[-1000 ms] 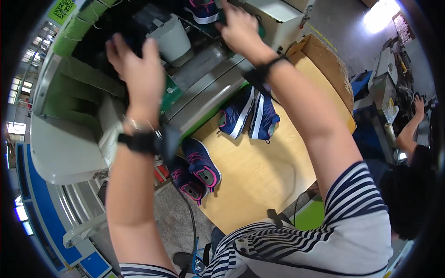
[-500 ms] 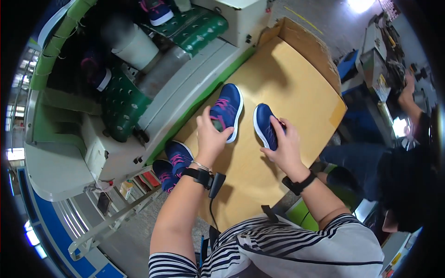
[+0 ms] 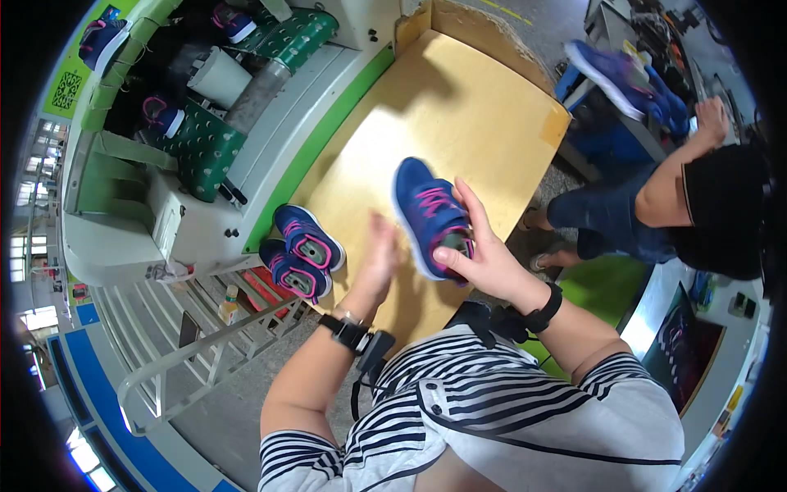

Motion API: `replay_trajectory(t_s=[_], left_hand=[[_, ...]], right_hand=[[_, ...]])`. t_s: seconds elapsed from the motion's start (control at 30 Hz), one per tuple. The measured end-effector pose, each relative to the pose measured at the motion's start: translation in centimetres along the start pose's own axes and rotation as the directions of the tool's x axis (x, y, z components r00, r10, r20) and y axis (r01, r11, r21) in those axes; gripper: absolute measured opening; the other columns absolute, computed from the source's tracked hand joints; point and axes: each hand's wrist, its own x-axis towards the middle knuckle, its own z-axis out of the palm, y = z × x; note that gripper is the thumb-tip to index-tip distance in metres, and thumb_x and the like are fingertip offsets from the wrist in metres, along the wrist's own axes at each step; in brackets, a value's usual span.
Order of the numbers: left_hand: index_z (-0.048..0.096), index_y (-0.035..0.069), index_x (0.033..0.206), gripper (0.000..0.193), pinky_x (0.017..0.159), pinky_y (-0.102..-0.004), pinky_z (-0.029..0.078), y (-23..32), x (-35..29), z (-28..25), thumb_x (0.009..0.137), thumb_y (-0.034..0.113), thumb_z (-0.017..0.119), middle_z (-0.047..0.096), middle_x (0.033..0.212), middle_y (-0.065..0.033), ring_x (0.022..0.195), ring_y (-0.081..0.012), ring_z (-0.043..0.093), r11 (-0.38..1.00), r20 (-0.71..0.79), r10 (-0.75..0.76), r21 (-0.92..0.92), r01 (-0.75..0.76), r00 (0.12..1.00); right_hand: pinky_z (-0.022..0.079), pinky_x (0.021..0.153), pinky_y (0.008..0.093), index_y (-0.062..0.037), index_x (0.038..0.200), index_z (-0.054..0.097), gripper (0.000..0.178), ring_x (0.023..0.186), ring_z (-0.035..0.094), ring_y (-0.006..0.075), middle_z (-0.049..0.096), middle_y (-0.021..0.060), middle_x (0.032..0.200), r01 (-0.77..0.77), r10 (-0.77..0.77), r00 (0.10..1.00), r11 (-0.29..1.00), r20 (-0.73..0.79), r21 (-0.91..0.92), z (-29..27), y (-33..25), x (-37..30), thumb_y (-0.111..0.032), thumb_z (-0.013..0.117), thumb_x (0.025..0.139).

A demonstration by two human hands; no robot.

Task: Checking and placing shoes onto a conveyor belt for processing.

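Note:
My right hand (image 3: 484, 254) grips a navy sneaker (image 3: 430, 209) with pink laces and a white sole. Its toe points away from me, and my thumb lies by the heel opening. A grey-green filling shows inside the shoe. Beside its sole is my left hand (image 3: 379, 258), blurred, with fingers stretched out and nothing seen in them; it is apart from the shoe. Two matching sneakers, an upper one (image 3: 307, 234) and a lower one (image 3: 291, 271), stand side by side at the table's left edge. No second loose shoe shows near my right hand.
The tan table (image 3: 484, 107) has a torn cardboard wall (image 3: 484, 33) at its far end. A machine with a green perforated belt (image 3: 201, 148) carrying sneakers runs along the left. A metal rack (image 3: 172, 344) stands lower left. At right a co-worker (image 3: 656, 197) reaches near more blue sneakers (image 3: 611, 78).
My left hand has left its sneaker and drawn back toward me. The sneaker in my right hand now shows laces and opening. The view has shifted, bringing more of the co-worker in.

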Motion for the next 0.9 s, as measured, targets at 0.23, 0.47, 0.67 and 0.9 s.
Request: replay_trajectory(t_s=[0.23, 0.47, 0.67, 0.9], left_hand=[[0.007, 0.001, 0.155, 0.114, 0.119, -0.0442, 0.021, -5.5, -2.6, -2.0, 0.076, 0.032, 0.083, 0.011, 0.156, -0.029, 0.145, -0.039, 0.02, 0.856, -0.183, 0.34, 0.467, -0.222, 0.923], [0.013, 0.003, 0.152, 0.101, 0.118, -0.044, 0.023, -7.0, -5.0, -1.8, 0.073, 0.008, 0.075, 0.017, 0.151, -0.0268, 0.143, -0.0421, 0.021, 0.591, -0.07, 0.577, 0.724, -0.357, 0.814], [0.022, 0.009, 0.154, 0.105, 0.102, -0.0358, 0.045, 8.6, -6.2, -3.8, 0.064, -0.012, 0.072, 0.047, 0.136, -0.0107, 0.125, -0.0256, 0.051, 0.918, 0.004, -0.028, -0.395, 0.028, 1.0], [0.018, 0.006, 0.154, 0.107, 0.102, -0.0333, 0.044, 25.8, -3.5, -7.7, 0.063, -0.007, 0.073, 0.04, 0.141, -0.0145, 0.125, -0.027, 0.05, 0.781, -0.358, 0.605, 0.096, -0.617, 0.711]], right_hand=[[0.03, 0.115, 0.0401, -0.003, 0.154, 0.017, 0.085, 0.141, 0.033, 0.0393, 0.03, 0.028, 0.15, -0.109, 0.043, 0.988, 0.879, -0.151, -0.464, 2.4, 10.4, -3.0, -0.014, 0.068, 0.087], [0.036, 0.111, 0.0397, -0.0038, 0.15, 0.03, 0.082, 0.135, 0.042, 0.0383, 0.041, 0.0258, 0.144, -0.086, 0.024, 0.971, 0.964, -0.239, -0.251, 4.3, 12.5, -1.7, -0.008, 0.074, 0.08], [0.05, 0.092, 0.0331, -0.0055, 0.136, 0.036, 0.061, 0.107, 0.061, 0.0233, 0.058, 0.018, 0.12, -0.045, 0.131, 0.883, 0.98, -0.451, 0.196, 0.8, 9.3, 3.6, -0.012, 0.073, 0.087], [0.049, 0.092, 0.0348, -0.0036, 0.131, 0.045, 0.06, 0.107, 0.06, 0.0229, 0.06, 0.0155, 0.116, 0.415, -0.411, 0.869, 0.909, -0.276, -0.045, 4.3, -6.8, 25.5, -0.019, 0.078, 0.082]])
